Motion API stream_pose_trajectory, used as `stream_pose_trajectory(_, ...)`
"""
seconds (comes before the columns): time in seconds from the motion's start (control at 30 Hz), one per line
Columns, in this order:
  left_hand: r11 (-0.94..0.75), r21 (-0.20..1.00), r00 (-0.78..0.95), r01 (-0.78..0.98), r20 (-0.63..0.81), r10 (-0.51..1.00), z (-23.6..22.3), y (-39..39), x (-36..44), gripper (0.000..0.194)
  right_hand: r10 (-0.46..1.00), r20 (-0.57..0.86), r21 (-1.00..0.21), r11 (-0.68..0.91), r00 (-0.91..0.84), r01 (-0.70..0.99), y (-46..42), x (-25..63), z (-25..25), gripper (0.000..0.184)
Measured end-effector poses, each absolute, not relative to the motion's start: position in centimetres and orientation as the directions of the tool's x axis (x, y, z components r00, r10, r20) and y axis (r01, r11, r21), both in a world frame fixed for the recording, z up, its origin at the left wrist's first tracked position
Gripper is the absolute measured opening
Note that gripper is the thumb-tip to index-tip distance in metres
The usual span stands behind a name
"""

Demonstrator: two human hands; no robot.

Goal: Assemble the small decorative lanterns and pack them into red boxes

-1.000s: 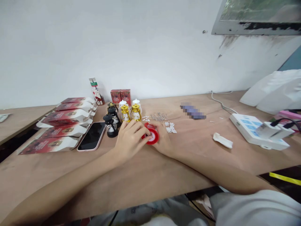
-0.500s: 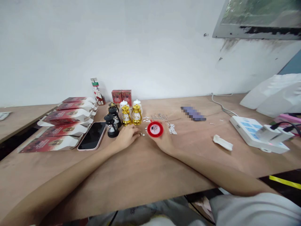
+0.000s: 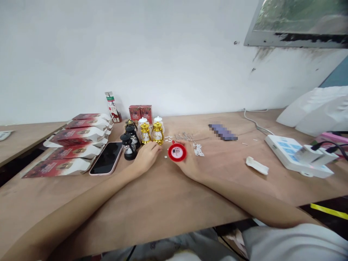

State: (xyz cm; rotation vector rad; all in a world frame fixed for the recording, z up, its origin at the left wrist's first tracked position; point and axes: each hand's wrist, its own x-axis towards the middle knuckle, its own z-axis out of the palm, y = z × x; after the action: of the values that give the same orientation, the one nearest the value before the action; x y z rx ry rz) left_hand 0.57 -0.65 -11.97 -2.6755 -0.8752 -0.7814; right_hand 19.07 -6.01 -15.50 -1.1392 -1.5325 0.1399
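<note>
My right hand is closed round a small red lantern, tipped so its round base with a printed label faces me. My left hand rests low over the table beside it, fingers curled together; anything between the fingertips is too small to make out. A small white disc lies between the hands. Just beyond the left hand stand two gold lanterns, with black lanterns to its left and white ones behind. Metal hooks or rings and white cut-out pieces lie past the right hand.
A phone and a row of red printed boxes lie at left. Two small red boxes and a bottle stand near the wall. At right are a blurred purple object, a white scrap and a power strip.
The red lantern in my right hand has shifted slightly left and down, its base turned a little. My left fingers have drawn together and moved up slightly from beside the white discs.
</note>
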Motion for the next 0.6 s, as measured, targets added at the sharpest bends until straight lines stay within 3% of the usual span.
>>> stream_pose_trajectory(0.07,-0.850,0.009,0.595,0.527,0.711,0.376,-10.8,-1.5,0.6,0.026,0.707,0.695,-0.634,0.518,0.129,0.574,-6.0,19.0,-15.5,0.043)
stream_pose_trajectory(0.13,-0.894,0.023,0.551,0.448,0.780,0.296,-9.5,-2.7,0.8,0.024,0.706,0.699,-0.620,0.519,0.114,0.588,-6.1,19.0,-15.5,0.043)
stream_pose_trajectory(0.33,-0.941,0.015,0.651,0.337,0.719,0.244,-8.4,-5.3,1.8,0.028,0.662,0.749,-0.521,0.566,0.024,0.640,-6.5,18.9,-15.3,0.037)
stream_pose_trajectory(0.6,-0.920,-0.043,0.649,0.389,0.721,0.241,-9.3,-5.0,2.0,0.028,0.665,0.746,-0.519,0.561,0.021,0.645,-6.5,18.9,-15.3,0.036)
